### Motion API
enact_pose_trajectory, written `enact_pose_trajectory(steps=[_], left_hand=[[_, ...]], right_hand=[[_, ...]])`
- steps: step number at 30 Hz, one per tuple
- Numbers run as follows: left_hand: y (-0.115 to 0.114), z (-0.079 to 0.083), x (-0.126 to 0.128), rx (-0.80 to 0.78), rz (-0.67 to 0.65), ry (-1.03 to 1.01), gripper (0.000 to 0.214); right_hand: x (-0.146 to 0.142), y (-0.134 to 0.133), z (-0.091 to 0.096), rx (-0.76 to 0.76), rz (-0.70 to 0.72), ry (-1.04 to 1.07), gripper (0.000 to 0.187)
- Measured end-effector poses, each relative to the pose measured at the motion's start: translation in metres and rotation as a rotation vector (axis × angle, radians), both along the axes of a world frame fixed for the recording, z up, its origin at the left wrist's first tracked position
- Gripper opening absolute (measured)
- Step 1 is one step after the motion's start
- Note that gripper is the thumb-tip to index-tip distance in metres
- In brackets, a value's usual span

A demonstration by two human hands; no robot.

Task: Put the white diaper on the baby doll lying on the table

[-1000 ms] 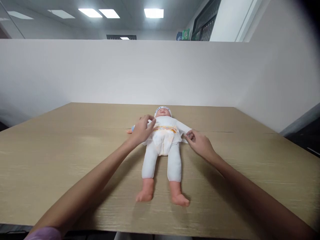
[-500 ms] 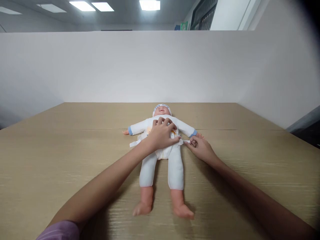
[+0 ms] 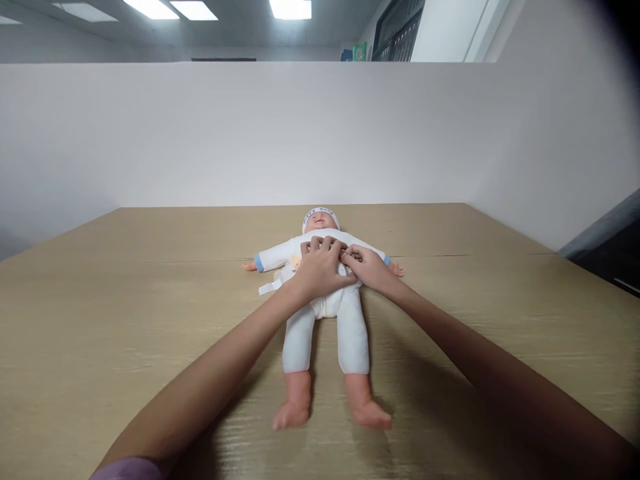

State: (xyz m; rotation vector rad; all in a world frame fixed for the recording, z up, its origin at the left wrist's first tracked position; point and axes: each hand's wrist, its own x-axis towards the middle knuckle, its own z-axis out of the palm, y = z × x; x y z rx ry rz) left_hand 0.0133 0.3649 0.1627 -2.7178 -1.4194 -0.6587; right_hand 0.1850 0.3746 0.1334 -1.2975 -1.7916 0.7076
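Note:
A baby doll (image 3: 353, 340) in a white suit with blue cuffs and a printed headband lies on its back, feet toward me. Around its hips is a white diaper (image 3: 326, 308). One fastening tab (image 3: 270, 287) of the diaper sticks out loose on the left. My left hand (image 3: 323, 267) rests on the front of the diaper at the belly, palm down with fingers spread. Beside it, my right hand (image 3: 367, 265) has its fingers pinched together at the diaper's right front, on the other tab. That tab is mostly covered by the fingers.
The doll lies on a wide wooden table (image 3: 150, 340) with a seam across it. A white partition (image 3: 300, 133) rises behind the table's far edge. A dark object (image 3: 615, 247) stands beyond the right edge.
My right hand has moved left and up, bringing the right tab from beside the doll's hip onto the diaper front. My left hand has stayed on the belly. The view has shifted slightly.

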Motion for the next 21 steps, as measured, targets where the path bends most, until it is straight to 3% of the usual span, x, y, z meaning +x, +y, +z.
enact_pose_trajectory(steps=[6,9,12,14,16,21], left_hand=[[0.001,0.000,-0.002,-0.083,-0.015,-0.102,0.055],[0.003,0.004,-0.006,-0.167,-0.041,-0.195,0.059],[0.004,0.005,-0.018,-0.255,-0.156,-0.402,0.061],[0.002,0.000,-0.034,-0.266,-0.222,-0.586,0.047],[-0.002,-0.011,-0.057,-0.225,-0.203,-0.685,0.033],[-0.016,-0.047,-0.129,-0.074,0.030,-0.530,0.031]], right_hand=[[0.008,-0.054,-0.022,0.402,0.046,-0.056,0.034],[0.011,-0.064,-0.028,0.429,0.171,-0.119,0.049],[0.013,-0.060,-0.029,0.426,0.257,-0.111,0.052],[0.016,-0.055,-0.031,0.408,0.284,-0.084,0.051],[0.019,-0.053,-0.033,0.395,0.301,-0.068,0.052],[0.022,-0.055,-0.033,0.402,0.300,-0.092,0.054]])
